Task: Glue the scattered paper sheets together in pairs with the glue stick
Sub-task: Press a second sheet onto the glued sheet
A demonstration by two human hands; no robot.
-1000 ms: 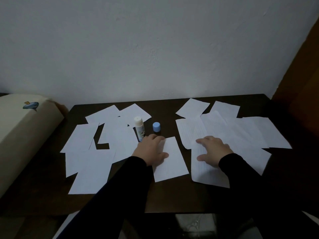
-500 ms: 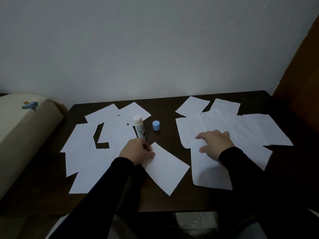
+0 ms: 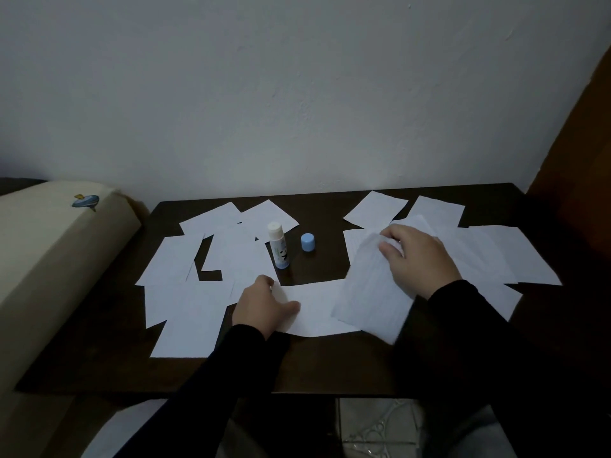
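Observation:
An uncapped glue stick (image 3: 278, 246) stands upright mid-table, its blue cap (image 3: 307, 242) beside it on the right. White paper sheets lie scattered in a left group (image 3: 185, 302) and a right group (image 3: 496, 256). My left hand (image 3: 264, 305) holds the left edge of a plain sheet (image 3: 314, 312) lying flat in front of me, thumb on top. My right hand (image 3: 416, 259) pinches the top of a lined sheet (image 3: 370, 292) and has it lifted and tilted, overlapping the plain sheet's right end.
The dark wooden table (image 3: 297, 368) stands against a white wall. A beige cushioned armrest (image 3: 49, 259) lies along its left side. A brown wooden panel (image 3: 575, 153) rises at the right. Tiled floor (image 3: 377, 428) shows below the front edge.
My left hand turned the plain sheet and laid it crosswise in front of me. My right hand picked the lined sheet off the right pile and brought it left over the plain one.

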